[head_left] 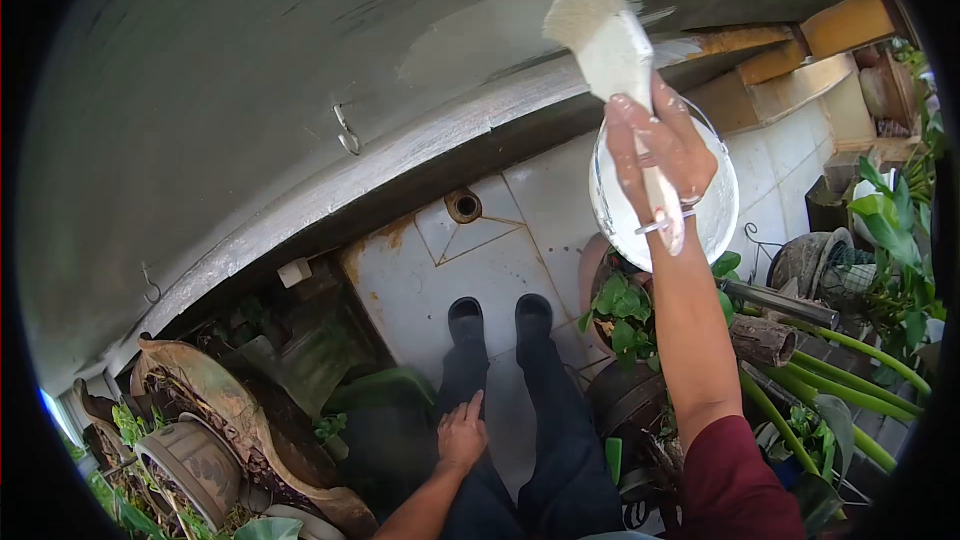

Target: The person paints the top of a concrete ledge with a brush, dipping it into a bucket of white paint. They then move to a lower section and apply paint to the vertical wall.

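Note:
My right hand [668, 145] is closed around the handle of a wide paintbrush [618, 52]. White paint coats the brush's ferrule and handle and spots my fingers; its pale bristles point up and left, in front of the grey wall. Beneath that hand is a white bucket [722, 180] with white paint inside, partly hidden by my hand and forearm. What supports the bucket is hard to make out. Low in the view, my left hand [463, 435] hangs in front of my dark trousers, empty, with its index finger stretched out.
The grey wall [250, 70] has a wet patch near the brush and metal hooks. A white-streaked ledge [330, 180] runs along its edge. Pale floor tiles [420, 280] surround a drain hole [464, 206]. Potted plants [625, 310] crowd the right; a large planter [200, 455] stands lower left.

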### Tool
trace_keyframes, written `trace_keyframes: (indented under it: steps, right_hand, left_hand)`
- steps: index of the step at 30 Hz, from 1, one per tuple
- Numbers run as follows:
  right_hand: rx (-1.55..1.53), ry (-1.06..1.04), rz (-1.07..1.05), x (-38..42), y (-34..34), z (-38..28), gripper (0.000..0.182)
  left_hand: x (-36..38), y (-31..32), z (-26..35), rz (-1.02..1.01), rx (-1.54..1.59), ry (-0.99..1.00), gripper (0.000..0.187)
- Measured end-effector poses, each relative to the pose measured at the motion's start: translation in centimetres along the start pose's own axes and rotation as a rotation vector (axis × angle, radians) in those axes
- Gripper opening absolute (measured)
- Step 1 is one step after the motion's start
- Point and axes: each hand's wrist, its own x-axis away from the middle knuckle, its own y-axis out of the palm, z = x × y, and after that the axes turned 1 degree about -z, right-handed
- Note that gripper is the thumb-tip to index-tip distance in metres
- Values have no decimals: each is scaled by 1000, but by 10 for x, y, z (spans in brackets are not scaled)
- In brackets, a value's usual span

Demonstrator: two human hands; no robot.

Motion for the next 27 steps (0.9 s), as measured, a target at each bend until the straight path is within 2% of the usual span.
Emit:
trace_keyframes:
  steps: [1, 3, 5, 7, 8, 9, 11, 15, 17, 18, 20, 21, 23, 26, 27]
  right_hand:
    - [143, 83, 69, 4, -15, 29, 24]
    - [313, 477, 142, -4, -47, 55, 24]
    - [376, 592, 269, -14, -57, 76, 27]
    - [355, 424, 248, -16, -43, 78, 28]
    - [353, 370, 200, -26, -25, 51, 25]
    - [203, 203, 176, -25, -9, 29, 23]
    - [-36, 219, 277, -10, 33, -22, 18]
    - [-427, -13, -110, 27, 39, -87, 21]
    - [-391, -16, -136, 42, 36, -56, 17]
    - [-307, 21, -71, 37, 29, -25, 24]
    - [9, 284, 81, 50, 10, 42, 16]
    - [-49, 555, 107, 44, -6, 51, 14]
    - [170, 429, 200, 46, -24, 92, 16]
    - [161, 722, 393, 44, -33, 122, 24]
    - [110, 666, 408, 41, -22, 120, 23]
  left_hand:
    - [2, 1, -2, 10, -1, 4, 56]
    - [5, 2, -3, 15, -7, -6, 56]
    - [5, 2, -3, 8, 5, -7, 56]
    - [4, -1, -1, -11, 33, -16, 56]
    - [3, -2, 0, -12, 24, -6, 56]
    - [0, -3, 1, -10, 15, 2, 57]
    - [0, -4, 4, -14, 12, 2, 57]
    - [-7, -4, 4, -38, 12, -3, 56]
    - [-6, -4, 1, -36, 0, -6, 57]
    - [-6, -5, 1, -29, -10, 0, 57]
    - [-6, -6, 0, -26, -9, 3, 57]
    - [-6, -5, 0, -32, 3, -2, 57]
    - [-3, -6, 0, -47, 17, -10, 57]
    - [-1, -9, -1, -66, 20, -28, 58]
    - [-1, -7, -3, -81, 24, -36, 58]
